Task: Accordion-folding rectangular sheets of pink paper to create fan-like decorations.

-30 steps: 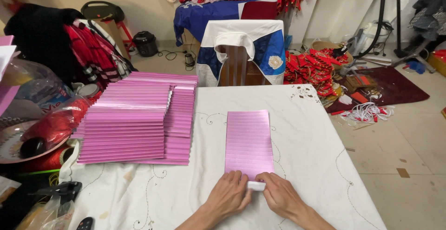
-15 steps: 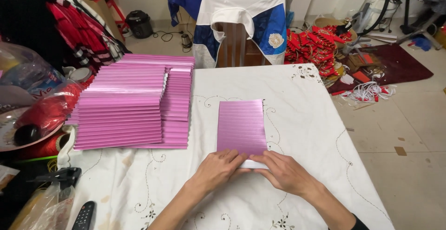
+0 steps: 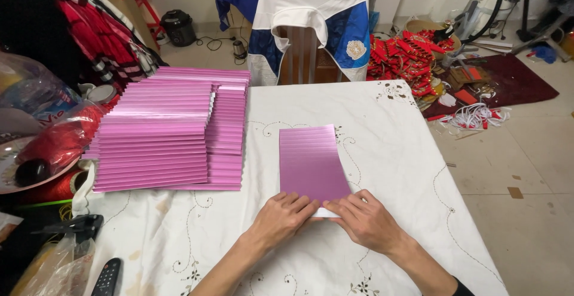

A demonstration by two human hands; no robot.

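Observation:
A shiny pink sheet of paper [image 3: 311, 163] with crease lines across it lies on the white embroidered tablecloth [image 3: 388, 140]. Its near edge is folded over, showing a white strip. My left hand [image 3: 286, 215] and my right hand [image 3: 365, 219] press down side by side on that folded near edge, fingertips on the paper. To the left lie two overlapping stacks of the same pleated pink paper [image 3: 161, 131].
A chair draped in blue and white cloth [image 3: 311, 27] stands at the table's far side. Red goods and bags [image 3: 54, 140] crowd the left. A remote control [image 3: 107, 277] and a black tool [image 3: 78, 224] lie at the near left. Red ornaments [image 3: 406, 57] cover the floor right.
The view has tilted down and nearer. Both hands have moved up the sheet with each fold, and the flat part of the pink sheet is shorter than before.

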